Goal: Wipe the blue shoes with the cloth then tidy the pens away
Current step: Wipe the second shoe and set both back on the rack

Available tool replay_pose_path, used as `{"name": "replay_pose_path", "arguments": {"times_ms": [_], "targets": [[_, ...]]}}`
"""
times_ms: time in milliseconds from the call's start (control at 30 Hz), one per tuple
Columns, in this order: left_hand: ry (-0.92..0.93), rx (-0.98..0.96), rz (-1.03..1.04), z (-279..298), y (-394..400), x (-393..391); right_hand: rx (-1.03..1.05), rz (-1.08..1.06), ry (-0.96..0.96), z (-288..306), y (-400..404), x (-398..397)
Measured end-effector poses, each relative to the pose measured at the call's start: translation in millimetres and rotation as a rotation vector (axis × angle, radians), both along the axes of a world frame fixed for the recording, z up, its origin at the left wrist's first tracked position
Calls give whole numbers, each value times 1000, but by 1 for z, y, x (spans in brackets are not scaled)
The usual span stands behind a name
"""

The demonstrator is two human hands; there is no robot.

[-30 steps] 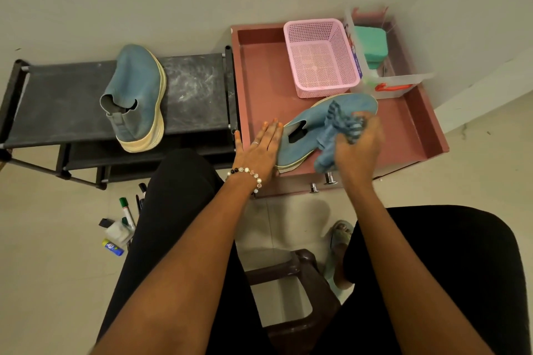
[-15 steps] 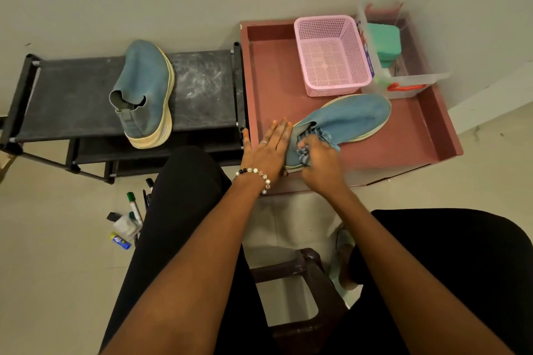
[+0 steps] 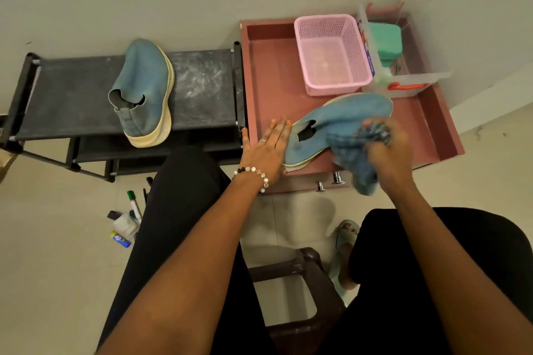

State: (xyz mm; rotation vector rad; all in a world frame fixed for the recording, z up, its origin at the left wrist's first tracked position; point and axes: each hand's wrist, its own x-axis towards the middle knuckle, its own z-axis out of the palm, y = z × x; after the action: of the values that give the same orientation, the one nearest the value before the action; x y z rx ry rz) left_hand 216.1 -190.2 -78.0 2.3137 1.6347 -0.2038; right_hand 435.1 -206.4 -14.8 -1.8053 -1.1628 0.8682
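Head view. Left hand (image 3: 266, 147) lies flat, fingers straight, against the heel end of a blue shoe (image 3: 343, 121) lying on its side in a red tray (image 3: 271, 72). Right hand (image 3: 389, 147) is blurred; its fingers curl round a bunched blue cloth (image 3: 356, 164), held at the shoe's toe half. Second blue shoe (image 3: 144, 89) stands on a black rack (image 3: 72, 95). Pens (image 3: 134, 204) lie on the floor by the left leg. A pink basket (image 3: 331, 52) sits in the tray's far part.

Dim warm light, wide-angle edge warp, right hand (image 3: 388, 147) motion-blurred.
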Motion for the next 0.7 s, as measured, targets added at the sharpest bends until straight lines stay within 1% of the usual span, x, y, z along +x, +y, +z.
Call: {"name": "replay_pose_path", "arguments": {"times_ms": [33, 67, 100, 133, 167, 233, 267, 300, 333, 400, 467, 500, 533, 600, 633, 700], "targets": [[-3, -19, -2, 2, 0, 0, 103, -114, 98, 4, -2, -4], [-8, -26, -2, 2, 0, 1, 158, -149, 105, 7, -2, -11], [-14, -24, 2, 0, 0, 1, 178, -114, 82, 6, -1, -19], [-21, -24, 7, 0, 0, 1, 163, -14, -9, 1, -1, -28], [-27, -24, 10, 0, 1, 0, 121, 111, -154, -7, 0, -38], [-31, -21, 11, 0, 1, 0, -49, 333, -479, -28, -1, -64], [-38, -24, 14, 0, 1, 0, -108, 353, -612, -37, -6, -80], [-47, -27, 18, -1, 1, 1, -152, 318, -674, -42, -11, -97], [-50, -27, 22, -1, 2, 1, -183, 275, -674, -41, -16, -113], [-52, -33, 29, -3, 4, 0, -182, 238, -577, -38, -24, -134], [-69, -32, 29, -5, 4, 0, -69, 300, -536, -41, -34, -127], [-73, -24, 28, -5, 4, 0, 11, 382, -576, -44, -36, -114], [-73, -22, 25, -4, 3, 0, 71, 493, -649, -47, -35, -96], [-70, -36, 14, -1, 3, 0, 108, 694, -835, -44, -24, -62], [-64, -37, 10, -2, 3, 0, 105, 738, -922, -41, -15, -47], [-54, -43, 12, -1, 3, 0, 38, 722, -1060, -34, 6, -27]]}}
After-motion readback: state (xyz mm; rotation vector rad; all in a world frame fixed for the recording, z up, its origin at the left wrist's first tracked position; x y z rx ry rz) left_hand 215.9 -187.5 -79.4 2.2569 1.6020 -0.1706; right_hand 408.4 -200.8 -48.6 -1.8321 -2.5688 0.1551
